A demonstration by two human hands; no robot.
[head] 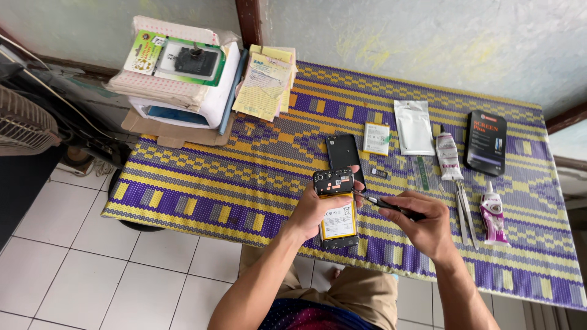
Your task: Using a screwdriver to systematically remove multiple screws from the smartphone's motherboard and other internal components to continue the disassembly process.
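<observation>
Fingers (pixel 318 205) of the left hand (pixel 312 214) were wrapped around an opened phone (pixel 336 208), gripping it from its left side and holding it face down just above the near part of the surface (pixel 214 177). Its back was off, showing a black circuit section at the top and a yellow-edged battery below. The right hand (pixel 425 226), just right of the phone, had its fingers pinched together on a thin dark tool (pixel 391 206), whose tip touched the phone's right edge.

Just behind the phone lay a black back cover (pixel 342 153). Right of the cover sat a loose battery (pixel 375 138), then a clear plastic pouch (pixel 414 127), a white glue tube (pixel 447 156) and a black retail box (pixel 485 142). Tweezers (pixel 465 211) and a second tube with a purple label (pixel 492 215) lay right of the right hand. Far left of the phone, at the back corner, stood a stack of papers and boxes (pixel 180 73) beside yellow slips (pixel 266 85).
</observation>
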